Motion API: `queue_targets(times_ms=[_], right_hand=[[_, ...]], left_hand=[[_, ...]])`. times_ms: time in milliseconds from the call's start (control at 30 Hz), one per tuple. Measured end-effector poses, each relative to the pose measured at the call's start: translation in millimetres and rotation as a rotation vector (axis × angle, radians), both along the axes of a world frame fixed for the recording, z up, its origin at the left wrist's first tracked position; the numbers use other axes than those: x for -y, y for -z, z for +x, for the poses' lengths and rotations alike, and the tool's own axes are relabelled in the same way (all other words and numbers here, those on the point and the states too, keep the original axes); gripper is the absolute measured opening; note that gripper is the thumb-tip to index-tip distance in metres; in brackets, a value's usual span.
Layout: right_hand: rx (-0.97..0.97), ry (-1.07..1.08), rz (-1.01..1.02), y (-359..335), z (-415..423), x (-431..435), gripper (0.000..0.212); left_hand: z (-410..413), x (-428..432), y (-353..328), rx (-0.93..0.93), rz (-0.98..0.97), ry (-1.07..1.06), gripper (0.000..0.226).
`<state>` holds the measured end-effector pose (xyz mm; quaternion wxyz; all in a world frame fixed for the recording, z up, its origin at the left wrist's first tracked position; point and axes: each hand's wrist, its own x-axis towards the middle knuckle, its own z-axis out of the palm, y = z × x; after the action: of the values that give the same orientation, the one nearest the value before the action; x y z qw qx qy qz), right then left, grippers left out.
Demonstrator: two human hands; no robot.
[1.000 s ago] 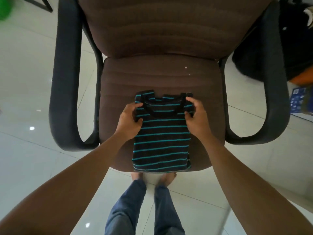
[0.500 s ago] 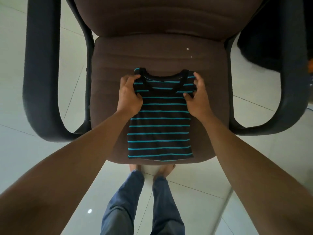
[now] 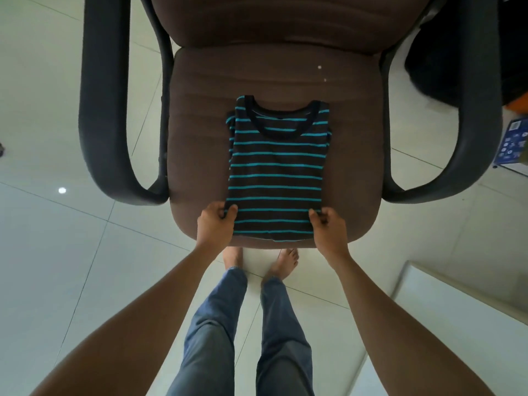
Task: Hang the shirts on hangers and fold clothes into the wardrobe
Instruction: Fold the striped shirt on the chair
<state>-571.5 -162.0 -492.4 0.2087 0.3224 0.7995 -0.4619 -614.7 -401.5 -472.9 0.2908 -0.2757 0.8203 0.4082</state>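
Note:
A black shirt with teal stripes [image 3: 277,167] lies flat on the brown seat of an office chair [image 3: 200,138], sides folded in, collar pointing away from me. My left hand [image 3: 215,225] pinches the shirt's lower left edge. My right hand [image 3: 328,227] pinches the lower right edge. Both hands sit near the seat's front rim, just above the shirt's hem.
The chair's black armrests [image 3: 105,110] curve out on both sides of the seat. My bare feet [image 3: 234,257] stand on pale floor tiles under the seat's front. A dark bag [image 3: 468,52] and a blue box [image 3: 514,144] lie at the right.
Both hands have left the shirt's shoulders and come down to its lower corners, where they now pinch the fabric. The shirt itself stays flat on the seat.

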Motion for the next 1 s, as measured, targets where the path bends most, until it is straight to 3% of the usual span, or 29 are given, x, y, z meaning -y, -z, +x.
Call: queue_targets(times_ms=[133,233,367,433,700,800,900,1000], right_hand=[[-0.064,0.018,0.016,-2,16,0,0.025],[0.017,-0.017,-0.007,1,42,-1,0.022],[0.069,-0.064,0.013,4,39,-4,0.02],[0.059,-0.06,0.044,3,29,-5,0.023],[-0.144,-0.019,0.094,5,-59,-4,0.052],[-0.153,0.046,0.104,8,-99,-6,0.059],[-0.122,0.028,0.123,10,-133,-1,0.044],[-0.173,0.154,-0.028,10,-146,5,0.021]], left_hand=[[11,7,2,0.032,0.016,0.014,0.018],[28,16,6,0.154,-0.067,0.154,0.021],[32,18,5,0.222,-0.073,0.152,0.016],[21,17,2,0.183,-0.084,0.149,0.012],[-65,-3,6,-0.111,0.055,0.004,0.035],[-102,-11,17,-0.181,-0.002,0.015,0.044],[-126,-23,22,-0.196,-0.021,-0.049,0.037],[-139,-32,25,-0.166,0.128,-0.201,0.016]])
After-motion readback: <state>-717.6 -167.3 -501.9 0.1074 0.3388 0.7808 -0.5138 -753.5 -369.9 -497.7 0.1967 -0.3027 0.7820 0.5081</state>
